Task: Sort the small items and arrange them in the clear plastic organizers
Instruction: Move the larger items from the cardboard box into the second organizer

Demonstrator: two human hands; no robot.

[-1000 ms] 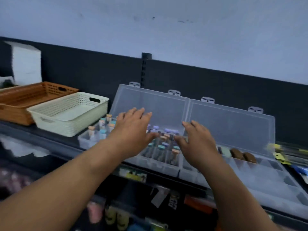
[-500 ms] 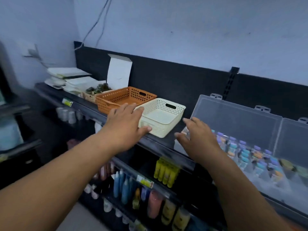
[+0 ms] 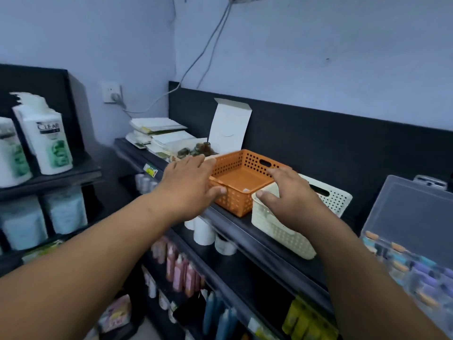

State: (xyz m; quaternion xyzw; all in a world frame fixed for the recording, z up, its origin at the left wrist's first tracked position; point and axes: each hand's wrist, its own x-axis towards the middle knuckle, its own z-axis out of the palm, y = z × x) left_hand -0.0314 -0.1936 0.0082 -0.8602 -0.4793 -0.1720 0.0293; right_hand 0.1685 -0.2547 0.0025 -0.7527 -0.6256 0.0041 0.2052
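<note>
A clear plastic organizer (image 3: 411, 217) stands open at the far right of the black shelf, its lid upright, with several small capped vials (image 3: 416, 273) in its compartments. My left hand (image 3: 188, 185) hovers flat at the near left corner of an orange basket (image 3: 242, 177), thumb by its wall, holding nothing. My right hand (image 3: 289, 192) is spread over the rim of a cream basket (image 3: 282, 231) beside it, fingers straight and empty. Behind the orange basket an open white box (image 3: 230, 128) holds small dark items (image 3: 196, 150).
Stacked white packets (image 3: 159, 133) lie at the shelf's far left end under a wall socket (image 3: 111, 94) and cable. Shampoo bottles (image 3: 44, 133) stand on a rack at left. Lower shelves carry rows of bottles (image 3: 181, 271) and tubes.
My view has swung left from the organizers to the baskets. Both hands moved left with it, from over the vials to the orange and cream baskets.
</note>
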